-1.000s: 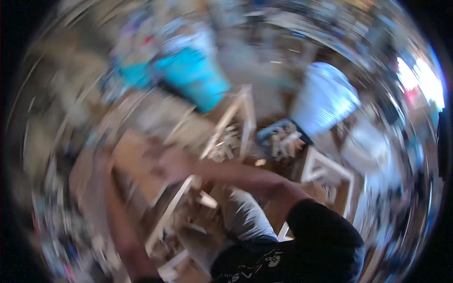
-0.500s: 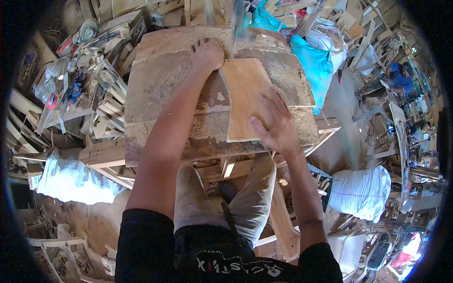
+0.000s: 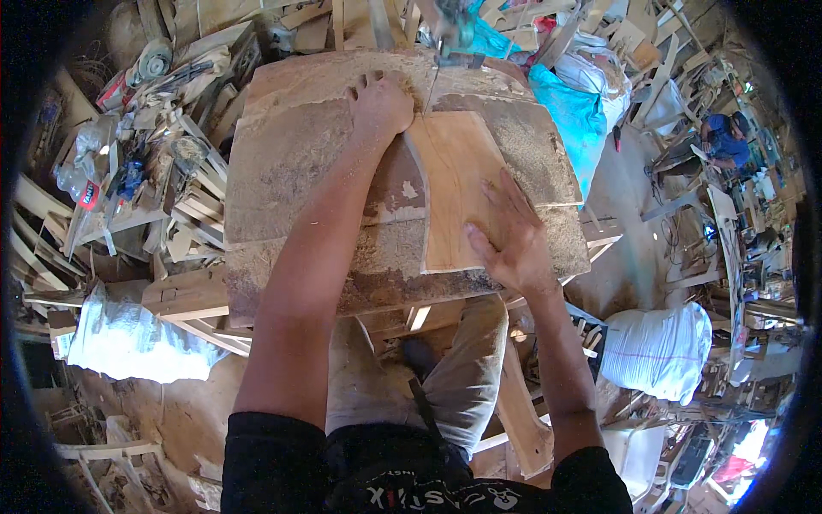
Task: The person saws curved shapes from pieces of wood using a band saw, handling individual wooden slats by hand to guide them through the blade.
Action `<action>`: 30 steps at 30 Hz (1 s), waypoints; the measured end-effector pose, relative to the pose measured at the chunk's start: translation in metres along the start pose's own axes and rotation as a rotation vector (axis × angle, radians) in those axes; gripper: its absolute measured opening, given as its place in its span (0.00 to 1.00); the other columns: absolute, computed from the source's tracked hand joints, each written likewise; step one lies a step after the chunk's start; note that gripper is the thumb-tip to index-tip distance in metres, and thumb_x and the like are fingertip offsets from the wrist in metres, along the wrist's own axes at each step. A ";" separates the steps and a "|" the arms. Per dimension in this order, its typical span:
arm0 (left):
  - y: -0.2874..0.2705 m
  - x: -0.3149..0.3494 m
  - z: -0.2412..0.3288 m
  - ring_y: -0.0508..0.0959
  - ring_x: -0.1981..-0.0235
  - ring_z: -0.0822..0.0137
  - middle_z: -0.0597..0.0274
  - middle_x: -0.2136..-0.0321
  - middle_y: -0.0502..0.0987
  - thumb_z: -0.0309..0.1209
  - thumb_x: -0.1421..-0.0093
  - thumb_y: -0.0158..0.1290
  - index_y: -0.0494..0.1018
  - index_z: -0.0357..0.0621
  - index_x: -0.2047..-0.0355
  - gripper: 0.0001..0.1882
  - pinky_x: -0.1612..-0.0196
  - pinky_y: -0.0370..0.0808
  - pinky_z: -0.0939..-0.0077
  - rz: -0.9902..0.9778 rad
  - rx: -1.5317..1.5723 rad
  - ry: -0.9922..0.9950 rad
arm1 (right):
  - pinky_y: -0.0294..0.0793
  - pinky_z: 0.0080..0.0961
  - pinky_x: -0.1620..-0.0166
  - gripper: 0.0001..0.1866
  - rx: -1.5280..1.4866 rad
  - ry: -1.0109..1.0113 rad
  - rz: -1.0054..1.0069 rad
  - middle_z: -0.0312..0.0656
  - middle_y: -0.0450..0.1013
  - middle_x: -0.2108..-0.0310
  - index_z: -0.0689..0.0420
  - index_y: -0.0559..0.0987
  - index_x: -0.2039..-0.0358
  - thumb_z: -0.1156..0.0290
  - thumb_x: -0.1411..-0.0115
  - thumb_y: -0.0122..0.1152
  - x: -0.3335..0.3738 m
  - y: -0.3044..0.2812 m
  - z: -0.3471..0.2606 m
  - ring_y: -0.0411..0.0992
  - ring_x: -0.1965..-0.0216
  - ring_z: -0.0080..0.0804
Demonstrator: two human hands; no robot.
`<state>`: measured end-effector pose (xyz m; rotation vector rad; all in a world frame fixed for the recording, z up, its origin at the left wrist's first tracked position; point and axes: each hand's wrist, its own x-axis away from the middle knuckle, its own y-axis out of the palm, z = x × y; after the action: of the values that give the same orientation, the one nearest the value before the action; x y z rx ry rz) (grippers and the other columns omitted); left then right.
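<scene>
A flat tan board (image 3: pixel 458 184) with curved sides and a pencil-like line lies on a dusty wooden worktop (image 3: pixel 300 163). Beside its far left corner rests my left hand (image 3: pixel 383 104), its fingers apart on the worktop and its thumb side close to the board's edge. My right hand (image 3: pixel 516 238) lies over the near right part of the board, palm down with fingers stretched out. Just beyond the board, a narrow slit runs away toward a blurred greenish machine part (image 3: pixel 452 34) at the worktop's far edge.
Wood offcuts (image 3: pixel 201 201) are heaped on the left with a plastic bottle (image 3: pixel 79 184). Turquoise sacking (image 3: pixel 565 120) hangs along the far right edge. White sacks (image 3: pixel 659 351) stand on both sides. Another person (image 3: pixel 728 141) sits far right. A curved plank (image 3: pixel 522 411) leans by my right leg.
In the picture, the board and my right hand sit slightly lower and further right. The worktop has shifted too, and the greenish machine part shows more at the far edge. Both hands keep their poses.
</scene>
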<state>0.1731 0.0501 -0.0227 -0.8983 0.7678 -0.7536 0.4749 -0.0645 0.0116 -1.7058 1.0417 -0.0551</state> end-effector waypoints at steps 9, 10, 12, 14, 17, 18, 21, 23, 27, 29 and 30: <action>0.000 0.003 0.003 0.62 0.31 0.40 0.41 0.34 0.66 0.44 0.38 0.56 0.72 0.45 0.38 0.30 0.28 0.54 0.36 0.052 0.076 0.040 | 0.68 0.49 0.34 0.32 -0.016 -0.014 0.021 0.69 0.64 0.35 0.62 0.75 0.39 0.65 0.42 0.71 0.000 0.002 0.003 0.65 0.33 0.66; 0.002 0.002 0.001 0.63 0.31 0.40 0.40 0.35 0.67 0.44 0.39 0.56 0.73 0.45 0.39 0.30 0.29 0.55 0.36 0.064 0.062 0.029 | 0.68 0.49 0.34 0.31 -0.019 -0.007 0.021 0.69 0.64 0.35 0.63 0.75 0.39 0.65 0.42 0.71 0.000 0.003 0.002 0.65 0.33 0.66; 0.006 0.001 0.000 0.64 0.32 0.40 0.40 0.36 0.68 0.42 0.40 0.56 0.73 0.45 0.39 0.29 0.29 0.55 0.35 0.086 0.037 0.010 | 0.69 0.49 0.34 0.31 -0.039 -0.010 0.028 0.69 0.65 0.35 0.63 0.75 0.40 0.65 0.42 0.71 -0.001 0.004 0.001 0.65 0.34 0.66; 0.007 -0.001 0.001 0.64 0.32 0.40 0.39 0.37 0.69 0.41 0.40 0.55 0.73 0.45 0.40 0.28 0.30 0.56 0.35 0.097 0.040 0.026 | 0.69 0.50 0.34 0.31 -0.031 -0.012 0.030 0.69 0.65 0.35 0.63 0.76 0.40 0.64 0.42 0.71 -0.001 0.004 0.001 0.65 0.34 0.67; 0.008 0.001 0.001 0.64 0.32 0.40 0.39 0.37 0.69 0.39 0.40 0.54 0.74 0.45 0.40 0.28 0.30 0.56 0.35 0.098 0.067 0.053 | 0.70 0.50 0.35 0.31 -0.011 -0.002 0.028 0.69 0.65 0.35 0.63 0.76 0.40 0.64 0.41 0.71 -0.001 0.004 0.001 0.66 0.34 0.66; 0.008 0.001 0.002 0.64 0.32 0.40 0.39 0.37 0.69 0.39 0.40 0.53 0.74 0.45 0.40 0.27 0.30 0.57 0.35 0.099 0.077 0.065 | 0.70 0.50 0.35 0.31 -0.026 0.007 0.030 0.69 0.65 0.35 0.63 0.76 0.40 0.63 0.41 0.71 -0.001 0.004 0.000 0.66 0.34 0.66; 0.003 0.003 0.002 0.63 0.32 0.40 0.39 0.37 0.68 0.39 0.38 0.51 0.74 0.45 0.40 0.27 0.30 0.56 0.36 0.109 0.064 0.073 | 0.70 0.50 0.35 0.31 -0.017 0.007 0.031 0.70 0.64 0.35 0.63 0.76 0.39 0.63 0.41 0.70 0.000 0.006 0.002 0.66 0.34 0.66; -0.002 0.005 0.006 0.62 0.31 0.40 0.39 0.36 0.68 0.38 0.38 0.51 0.74 0.45 0.40 0.26 0.30 0.55 0.36 0.084 0.072 0.047 | 0.71 0.49 0.36 0.31 -0.002 0.003 0.032 0.70 0.64 0.35 0.63 0.75 0.39 0.63 0.40 0.70 0.000 0.006 0.003 0.66 0.34 0.66; 0.005 0.001 0.001 0.61 0.30 0.39 0.40 0.35 0.67 0.38 0.38 0.50 0.73 0.43 0.39 0.27 0.29 0.53 0.36 0.110 0.034 0.025 | 0.70 0.49 0.35 0.30 0.024 -0.018 0.032 0.70 0.64 0.35 0.63 0.75 0.40 0.63 0.40 0.70 -0.002 0.009 0.001 0.66 0.35 0.67; 0.005 -0.003 0.003 0.60 0.30 0.39 0.41 0.34 0.66 0.38 0.38 0.50 0.73 0.42 0.39 0.27 0.29 0.53 0.36 0.066 0.045 0.010 | 0.70 0.49 0.35 0.30 0.036 -0.025 0.036 0.70 0.65 0.35 0.63 0.75 0.40 0.63 0.40 0.70 -0.002 0.010 0.003 0.66 0.35 0.66; 0.004 -0.003 0.003 0.60 0.30 0.39 0.41 0.34 0.66 0.38 0.38 0.50 0.73 0.42 0.39 0.28 0.29 0.53 0.36 0.044 0.050 0.004 | 0.70 0.49 0.35 0.31 0.037 -0.025 0.039 0.70 0.65 0.36 0.63 0.75 0.40 0.63 0.40 0.70 -0.001 0.010 0.004 0.66 0.35 0.66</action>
<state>0.1752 0.0557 -0.0240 -0.8329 0.7665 -0.7330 0.4694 -0.0612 0.0024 -1.6484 1.0495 -0.0275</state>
